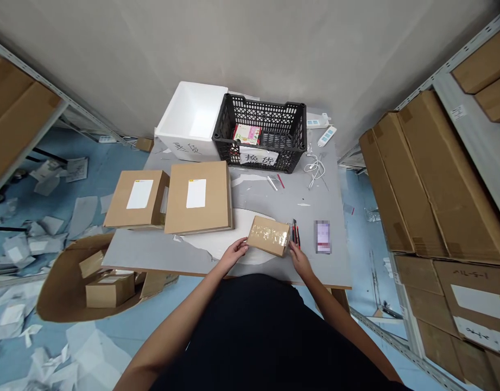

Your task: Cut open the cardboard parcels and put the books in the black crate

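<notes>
Far left of the taped parcel (269, 235), an open cardboard carton (60, 288) lies on the floor among torn paper (46, 239), with small boxes inside it. Also left of the parcel, two labelled cardboard mailers (198, 198) sit on the grey worktop (152, 252). Beyond the parcel stand a white foam box (190, 117) and a black plastic crate (282, 122), the crate holding a small printed packet (247, 133).

My work right now is this one parcel, wrapped in shiny clear tape and lying near the worktop's front edge. My left hand (235, 254) meets its left end and my right hand (299, 259) its right corner. Each grip bears in from its own side, but I cannot tell whether my fingers pinch the parcel or only rest against it.

Just right of the parcel lies a box cutter (295, 233), within easy reach of my right hand. Further right are a phone (322, 237) and stacked cartons (421, 179) on shelving.
</notes>
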{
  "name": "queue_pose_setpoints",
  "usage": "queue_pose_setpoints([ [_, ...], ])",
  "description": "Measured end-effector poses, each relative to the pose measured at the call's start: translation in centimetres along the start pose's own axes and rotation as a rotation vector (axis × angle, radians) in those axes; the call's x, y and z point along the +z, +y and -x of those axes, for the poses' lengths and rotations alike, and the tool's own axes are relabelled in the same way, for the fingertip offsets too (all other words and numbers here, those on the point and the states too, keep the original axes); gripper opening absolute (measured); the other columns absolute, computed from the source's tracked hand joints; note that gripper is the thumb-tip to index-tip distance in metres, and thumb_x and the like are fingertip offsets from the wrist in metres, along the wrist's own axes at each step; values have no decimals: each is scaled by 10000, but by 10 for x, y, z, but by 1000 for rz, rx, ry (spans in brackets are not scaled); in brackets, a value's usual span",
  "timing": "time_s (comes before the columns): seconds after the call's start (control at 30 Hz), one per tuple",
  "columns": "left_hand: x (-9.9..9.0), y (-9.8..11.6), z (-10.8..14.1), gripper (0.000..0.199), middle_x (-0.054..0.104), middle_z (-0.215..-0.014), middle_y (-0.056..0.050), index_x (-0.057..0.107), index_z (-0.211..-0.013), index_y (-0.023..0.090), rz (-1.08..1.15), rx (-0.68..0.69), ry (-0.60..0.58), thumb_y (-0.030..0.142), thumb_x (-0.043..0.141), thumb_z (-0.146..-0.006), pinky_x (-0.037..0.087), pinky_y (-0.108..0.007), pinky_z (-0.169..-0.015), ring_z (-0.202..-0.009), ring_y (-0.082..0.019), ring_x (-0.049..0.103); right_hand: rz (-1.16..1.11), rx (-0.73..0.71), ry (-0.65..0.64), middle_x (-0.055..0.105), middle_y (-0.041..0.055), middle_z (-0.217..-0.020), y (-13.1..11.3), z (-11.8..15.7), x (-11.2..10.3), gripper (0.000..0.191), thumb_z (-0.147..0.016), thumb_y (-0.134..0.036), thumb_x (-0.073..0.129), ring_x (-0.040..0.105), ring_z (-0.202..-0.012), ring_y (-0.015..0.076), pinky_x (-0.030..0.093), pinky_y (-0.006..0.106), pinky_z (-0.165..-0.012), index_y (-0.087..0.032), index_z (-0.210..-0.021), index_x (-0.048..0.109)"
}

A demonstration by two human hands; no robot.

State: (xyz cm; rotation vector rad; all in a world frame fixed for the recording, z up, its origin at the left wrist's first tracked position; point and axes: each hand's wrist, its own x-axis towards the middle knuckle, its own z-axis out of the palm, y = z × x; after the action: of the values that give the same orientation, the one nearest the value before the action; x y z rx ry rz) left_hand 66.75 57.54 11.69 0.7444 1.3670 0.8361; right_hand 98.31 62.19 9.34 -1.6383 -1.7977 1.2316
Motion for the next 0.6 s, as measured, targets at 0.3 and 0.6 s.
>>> queue_pose_setpoints([
  [0.3, -13, 21, 14, 444, 688, -1161, -103, 664, -1132, 196, -117, 140, 97, 495, 634, -805, 459, -422, -1007, -1099, -257, 623, 30, -212, 243, 490, 114, -1434, -96, -19, 17, 490, -973, -416, 383, 425, -1345, 257, 362, 475, -1107, -226, -1413, 485],
  [0.6, -14, 7, -6, 510, 651, -1227, -123, 647, -1176, 183, -73, -27, 147, 537, 578, -815, 515, -409, -901, -1131, -280, 603, 424, -310, 210, 551, 145, -1274, -94, -3, -8, 457, -956, -392, 438, 456, -1246, 313, 383, 546, -1057, -212, -1367, 527],
])
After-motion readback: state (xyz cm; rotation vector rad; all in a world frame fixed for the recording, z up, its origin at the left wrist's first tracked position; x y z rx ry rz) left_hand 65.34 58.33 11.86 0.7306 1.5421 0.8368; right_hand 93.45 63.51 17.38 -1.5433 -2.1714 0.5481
